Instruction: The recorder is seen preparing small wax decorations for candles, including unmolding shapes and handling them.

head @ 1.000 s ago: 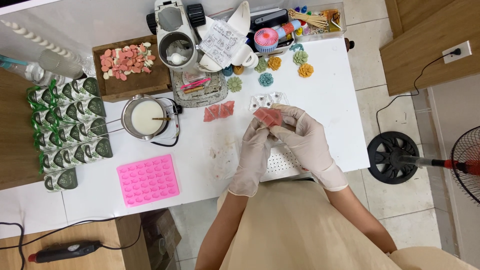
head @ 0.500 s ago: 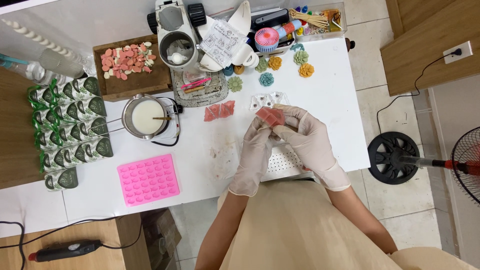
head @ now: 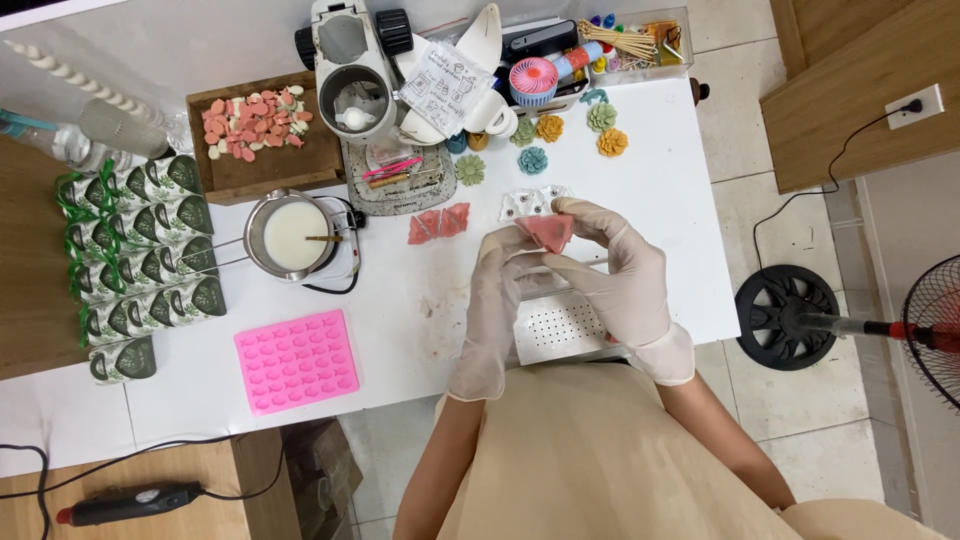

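Both my hands wear pale gloves and meet over the white table (head: 660, 200). Together my left hand (head: 497, 310) and my right hand (head: 620, 275) pinch a small pink triangular wax piece (head: 548, 232) at their fingertips. Just beyond it lies a clear plastic mould (head: 528, 202). To its left, two more pink triangular pieces (head: 438, 223) rest on the table. Under my wrists sits a white perforated plate (head: 562, 327).
A pot of white melted wax (head: 292, 236) stands on a small heater. A pink silicone mould (head: 297, 361) lies front left, a wooden tray of pink and white pieces (head: 256, 125) behind. Green wrapped packets (head: 140, 255) line the left. Coloured wax flowers (head: 565, 135) sit at the back; a fan base (head: 785, 315) stands on the floor.
My hands stay in the same spot. The fingers have shifted slightly around the pink piece, which now shows more between the fingertips.
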